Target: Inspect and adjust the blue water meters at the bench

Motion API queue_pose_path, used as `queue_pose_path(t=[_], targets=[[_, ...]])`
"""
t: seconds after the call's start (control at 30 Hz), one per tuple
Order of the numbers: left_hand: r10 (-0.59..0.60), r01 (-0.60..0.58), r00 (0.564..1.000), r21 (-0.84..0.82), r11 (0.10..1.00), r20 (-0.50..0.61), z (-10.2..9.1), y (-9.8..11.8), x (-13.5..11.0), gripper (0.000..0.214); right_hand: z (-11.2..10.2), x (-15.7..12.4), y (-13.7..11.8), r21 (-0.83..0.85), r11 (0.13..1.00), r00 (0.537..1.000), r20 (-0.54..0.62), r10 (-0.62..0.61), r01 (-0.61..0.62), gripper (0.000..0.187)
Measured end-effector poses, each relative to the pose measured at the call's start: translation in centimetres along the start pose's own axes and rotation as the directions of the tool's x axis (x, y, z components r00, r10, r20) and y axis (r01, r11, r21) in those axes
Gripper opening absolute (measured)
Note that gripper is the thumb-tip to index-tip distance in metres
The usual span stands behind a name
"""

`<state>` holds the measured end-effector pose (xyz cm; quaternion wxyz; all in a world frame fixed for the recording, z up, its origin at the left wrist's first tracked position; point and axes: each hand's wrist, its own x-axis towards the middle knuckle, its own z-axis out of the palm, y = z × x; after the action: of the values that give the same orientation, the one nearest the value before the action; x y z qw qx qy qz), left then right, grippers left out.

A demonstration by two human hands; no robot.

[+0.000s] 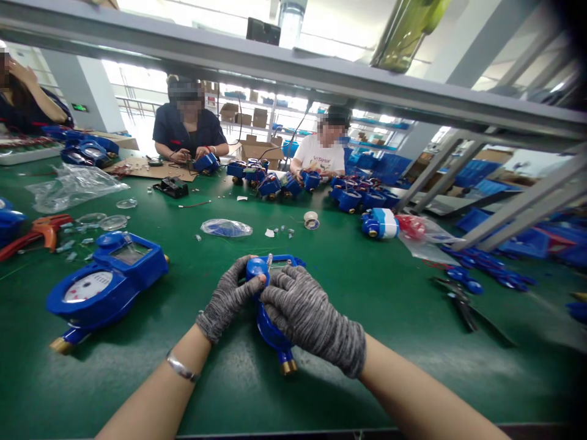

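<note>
As both gloved hands clasp blue meter, L hand fingers curled, R hand wrapped.

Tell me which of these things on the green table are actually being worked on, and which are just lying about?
In hand:
- blue meter, held by both gloved hands: left hand, right hand

Lying about:
- second meter, at the left
- orange tool
- clear discs
- plastic bag
- tape roll
- blue-white meter
- black pliers
- green table
</note>
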<state>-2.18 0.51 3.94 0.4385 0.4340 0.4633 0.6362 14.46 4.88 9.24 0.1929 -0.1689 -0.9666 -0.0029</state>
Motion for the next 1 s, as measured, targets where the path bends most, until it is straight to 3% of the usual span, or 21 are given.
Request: queue_pose_path(t=[0.17,0.3,0.43,0.5,0.53,0.6,0.67,0.7,0.77,0.87,1.0], targets=[[-0.011,0.011,1.0,-0.007,1.0,-0.03,0.1,-0.3,0.0,0.049,-0.1,-0.9,-0.7,-0.102,0.994,0.999,0.008,-0.041,0.042,0.023],[-0.023,0.021,0.998,-0.034,0.999,-0.055,-0.1,-0.7,-0.1,0.05,0.1,-0.5,-1.2,-0.052,0.999,1.0,0.028,-0.014,0.016,0.023],[-0.038,0.036,0.998,-0.04,0.999,-0.046,-0.2,-0.3,0.0,0.05,0.2,-0.4,-0.1,0.137,0.991,0.999,-0.033,0.002,0.003,0.021],[-0.042,0.041,0.999,-0.038,0.998,-0.025,-0.2,0.0,0.1,0.049,0.7,-0.9,2.4,0.306,0.948,0.985,-0.12,0.126,-0.084,0.022],[-0.045,0.044,0.999,-0.041,0.998,-0.009,-0.2,0.1,0.2,0.049,1.2,-1.4,4.1,0.372,0.911,0.954,-0.159,0.252,-0.179,0.024],[-0.05,0.051,0.999,-0.054,0.997,0.02,-0.5,0.1,0.4,0.047,2.6,-2.5,8.3,0.395,0.791,0.795,-0.204,0.572,-0.468,0.026],[-0.066,0.071,0.997,-0.091,0.993,0.05,-1.0,-0.1,0.6,0.048,4.4,-3.6,12.3,0.261,0.664,0.663,-0.106,0.741,-0.7,0.025],[-0.087,0.094,0.994,-0.125,0.988,0.061,-1.2,-0.3,0.7,0.049,5.3,-4.1,13.9,0.192,0.622,0.627,-0.042,0.778,-0.759,0.025],[-0.154,0.171,0.984,-0.214,0.962,0.093,-1.7,-0.6,0.9,0.054,6.9,-4.6,15.9,0.109,0.588,0.595,0.036,0.803,-0.801,0.025],[-0.251,0.287,0.956,-0.312,0.906,0.149,-2.0,-0.8,1.0,0.06,8.4,-4.4,16.5,0.061,0.583,0.586,0.062,0.808,-0.81,0.025],[-0.255,0.289,0.956,-0.303,0.908,0.146,-1.6,-0.8,0.9,0.059,9.0,-3.3,16.1,-0.005,0.573,0.572,0.062,0.818,-0.819,0.025]])
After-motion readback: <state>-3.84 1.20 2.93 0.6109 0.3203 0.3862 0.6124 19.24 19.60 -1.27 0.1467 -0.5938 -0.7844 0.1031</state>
